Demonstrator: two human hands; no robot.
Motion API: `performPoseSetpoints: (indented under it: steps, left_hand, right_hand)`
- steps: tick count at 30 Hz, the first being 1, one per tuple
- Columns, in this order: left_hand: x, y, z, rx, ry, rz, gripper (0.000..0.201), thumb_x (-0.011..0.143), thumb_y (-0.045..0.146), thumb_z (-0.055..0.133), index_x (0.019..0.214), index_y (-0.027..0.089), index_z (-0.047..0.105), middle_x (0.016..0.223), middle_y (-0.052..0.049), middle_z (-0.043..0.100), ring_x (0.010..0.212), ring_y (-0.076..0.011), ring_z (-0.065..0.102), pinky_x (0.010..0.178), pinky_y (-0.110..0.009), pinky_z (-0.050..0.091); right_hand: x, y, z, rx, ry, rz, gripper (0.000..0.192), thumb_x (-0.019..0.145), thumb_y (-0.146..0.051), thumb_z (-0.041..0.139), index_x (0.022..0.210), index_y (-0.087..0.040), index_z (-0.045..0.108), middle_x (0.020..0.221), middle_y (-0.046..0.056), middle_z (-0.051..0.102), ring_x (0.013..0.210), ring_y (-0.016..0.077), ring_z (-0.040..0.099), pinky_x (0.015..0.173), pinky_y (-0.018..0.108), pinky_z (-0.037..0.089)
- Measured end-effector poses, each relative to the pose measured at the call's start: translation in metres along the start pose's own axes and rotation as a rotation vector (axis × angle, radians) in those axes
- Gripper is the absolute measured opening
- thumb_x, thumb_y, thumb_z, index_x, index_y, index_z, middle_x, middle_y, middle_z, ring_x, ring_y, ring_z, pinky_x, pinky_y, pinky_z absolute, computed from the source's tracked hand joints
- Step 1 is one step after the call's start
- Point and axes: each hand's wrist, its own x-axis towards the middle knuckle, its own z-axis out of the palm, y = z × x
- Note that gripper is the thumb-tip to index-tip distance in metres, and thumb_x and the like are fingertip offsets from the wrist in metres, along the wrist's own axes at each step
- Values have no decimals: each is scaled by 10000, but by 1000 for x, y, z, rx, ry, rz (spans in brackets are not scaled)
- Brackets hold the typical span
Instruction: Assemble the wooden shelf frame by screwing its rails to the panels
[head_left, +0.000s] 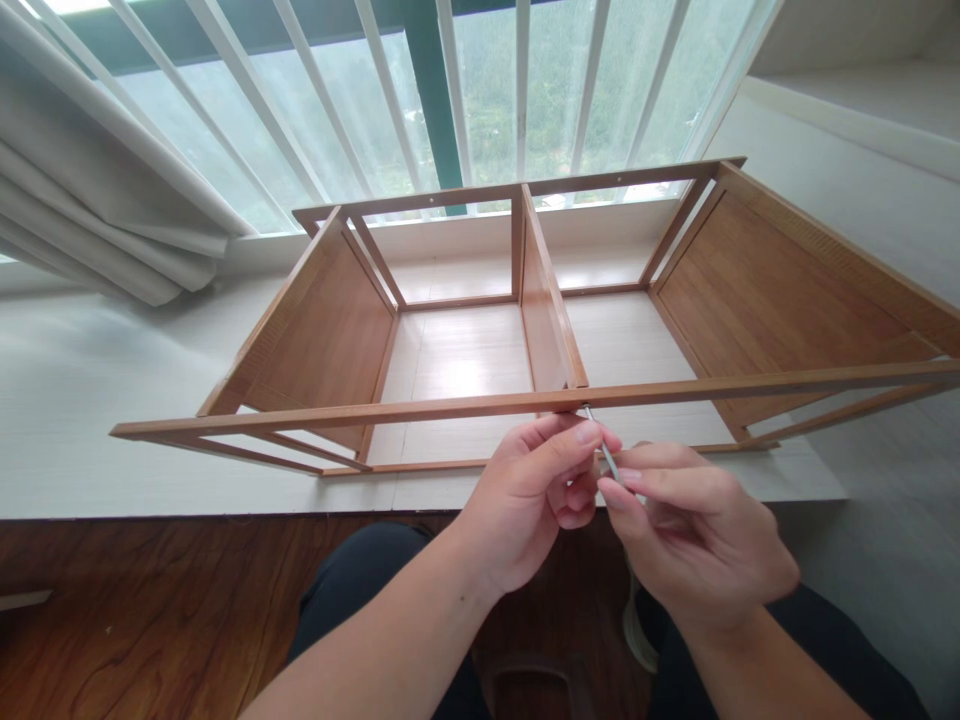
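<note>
A wooden shelf frame (pixel 420 408) with a middle panel (pixel 546 285) and two side panels stands on a pale ledge. In my right hand (pixel 694 530), thumb and fingers pinch a thin metal rod (pixel 609 460), which looks like a hex key. Its upper tip meets the near rail just below the middle panel's end. My left hand (pixel 536 475) is closed around the upper part of the rod, close under the rail, with thumb and forefinger at its sides. Whatever fastener the tip meets is too small or hidden to make out.
Behind the frame is a barred window (pixel 487 110), with a grey curtain (pixel 112 170) at the left. The pale ledge (pixel 112 400) ends above a dark wooden floor (pixel 150 610). A wall (pixel 892 180) rises close on the right. My knees are below the ledge.
</note>
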Motion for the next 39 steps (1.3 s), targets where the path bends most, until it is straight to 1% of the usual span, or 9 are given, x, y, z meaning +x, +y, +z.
performPoseSetpoints:
  steps: [5, 8, 12, 16, 18, 21, 26, 31, 39]
  left_hand:
    - [0, -2, 2, 10, 1, 0, 300, 760, 410, 874, 767, 140, 745, 567, 37, 476, 504, -43, 365, 469, -176, 236]
    - [-1, -3, 2, 14, -16, 4, 284, 779, 396, 862, 767, 138, 746, 573, 34, 479, 506, -41, 370, 475, -177, 239]
    - [-4, -2, 1, 48, -27, 9, 279, 810, 408, 832, 787, 142, 752, 548, 36, 451, 501, -52, 364, 474, -184, 230]
    - [-5, -1, 1, 39, -60, 24, 250, 847, 383, 802, 812, 142, 748, 566, 54, 386, 507, -47, 310, 475, -181, 199]
    - [-4, -1, 0, 28, -83, 32, 229, 872, 362, 782, 824, 142, 743, 576, 68, 334, 508, -42, 269, 483, -178, 183]
    - [-2, -1, -1, 14, -102, 44, 195, 903, 342, 755, 864, 151, 746, 585, 68, 312, 522, -48, 252, 489, -170, 175]
    - [-2, -3, -2, -5, -102, 44, 176, 917, 326, 742, 876, 154, 746, 599, 58, 319, 535, -54, 247, 477, -159, 166]
    - [-4, -3, -1, -28, -113, 50, 172, 925, 312, 735, 880, 147, 749, 588, 64, 315, 529, -48, 257, 475, -153, 176]
    - [-3, 0, 1, -53, -119, 59, 172, 924, 293, 733, 867, 133, 756, 583, 74, 312, 515, -41, 265, 473, -156, 181]
  right_hand:
    - [6, -4, 1, 10, -90, -30, 200, 838, -32, 737, 856, -215, 660, 754, 18, 751, 635, 158, 709, 534, 266, 584]
    - [7, -4, 0, 9, -101, -35, 193, 842, -44, 735, 829, -217, 652, 717, 16, 735, 640, 170, 709, 535, 276, 580]
    - [2, -1, 1, 40, -60, -7, 204, 827, -49, 753, 933, -209, 685, 777, 27, 745, 667, 178, 708, 569, 298, 600]
    - [-3, 2, 2, 2, 48, -10, 363, 805, -80, 803, 1127, -211, 698, 825, 31, 759, 701, 192, 727, 573, 301, 618]
    - [-4, 2, 2, -1, 72, -1, 430, 790, -85, 821, 1178, -211, 687, 860, 38, 770, 703, 191, 732, 562, 296, 620]
    - [-3, 2, 1, 28, 64, 33, 433, 771, -67, 830, 1151, -218, 686, 861, 35, 781, 701, 193, 740, 554, 294, 625]
    - [0, 4, 0, 53, 52, 10, 410, 750, -22, 826, 1087, -210, 688, 829, 27, 784, 707, 210, 756, 567, 309, 644]
    - [1, 1, 1, 102, -2, 28, 400, 764, 45, 778, 1060, -206, 679, 868, 29, 789, 720, 189, 756, 649, 313, 666]
    - [-2, 0, 1, 40, -13, -30, 488, 789, 62, 739, 1174, -229, 676, 970, 52, 807, 809, 214, 781, 681, 350, 684]
